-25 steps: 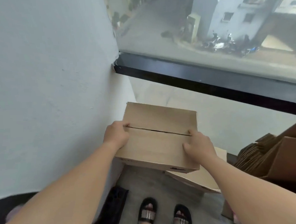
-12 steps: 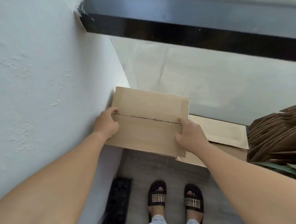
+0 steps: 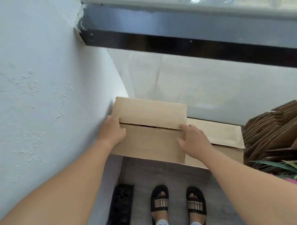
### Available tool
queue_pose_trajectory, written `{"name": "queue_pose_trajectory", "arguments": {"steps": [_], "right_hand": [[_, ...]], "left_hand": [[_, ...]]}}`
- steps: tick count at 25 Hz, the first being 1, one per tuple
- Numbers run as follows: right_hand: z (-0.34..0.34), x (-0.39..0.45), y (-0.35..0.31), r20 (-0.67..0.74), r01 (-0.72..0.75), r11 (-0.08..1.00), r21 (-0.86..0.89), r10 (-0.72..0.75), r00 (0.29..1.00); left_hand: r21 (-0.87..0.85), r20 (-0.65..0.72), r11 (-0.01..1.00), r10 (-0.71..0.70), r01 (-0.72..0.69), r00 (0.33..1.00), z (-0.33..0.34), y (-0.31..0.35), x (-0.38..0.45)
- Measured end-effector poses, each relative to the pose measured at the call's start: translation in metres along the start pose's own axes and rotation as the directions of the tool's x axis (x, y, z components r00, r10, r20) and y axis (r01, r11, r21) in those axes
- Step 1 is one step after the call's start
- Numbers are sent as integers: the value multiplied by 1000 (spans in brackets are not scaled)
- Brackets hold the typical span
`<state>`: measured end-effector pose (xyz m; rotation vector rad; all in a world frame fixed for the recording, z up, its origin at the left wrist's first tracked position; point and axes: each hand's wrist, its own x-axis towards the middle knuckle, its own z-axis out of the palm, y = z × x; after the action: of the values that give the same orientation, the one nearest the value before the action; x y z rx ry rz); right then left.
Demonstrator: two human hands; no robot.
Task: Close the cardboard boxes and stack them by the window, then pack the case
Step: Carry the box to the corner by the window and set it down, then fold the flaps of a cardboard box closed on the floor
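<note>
A closed cardboard box [image 3: 150, 128], its two top flaps meeting at a narrow seam, sits in the corner between the pale wall [image 3: 38, 84] and the window [image 3: 190, 9], partly over a second cardboard box [image 3: 219, 139] on its right. The left hand [image 3: 112, 130] grasps its left edge and the right hand [image 3: 194, 139] its right edge, thumbs lying on the top. Flattened cartons [image 3: 274, 132] are stacked to the right; sandalled feet [image 3: 177, 202] stand on the grey floor [image 3: 141, 173] below.
</note>
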<state>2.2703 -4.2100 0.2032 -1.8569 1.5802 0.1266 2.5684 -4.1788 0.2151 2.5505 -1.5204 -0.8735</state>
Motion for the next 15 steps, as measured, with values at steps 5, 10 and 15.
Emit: {"name": "queue_pose_trajectory", "arguments": {"steps": [5, 10, 15], "right_hand": [[-75, -31, 8, -28, -90, 995, 42, 92, 995], [-162, -95, 24, -144, -174, 973, 152, 196, 970], [-242, -205, 75, -302, -293, 890, 349, 403, 864]], "left_hand": [[97, 54, 989, 110, -115, 992, -42, 77, -30], [67, 154, 943, 313, -326, 937, -67, 177, -71], [76, 236, 797, 570, -600, 787, -97, 323, -146]]}}
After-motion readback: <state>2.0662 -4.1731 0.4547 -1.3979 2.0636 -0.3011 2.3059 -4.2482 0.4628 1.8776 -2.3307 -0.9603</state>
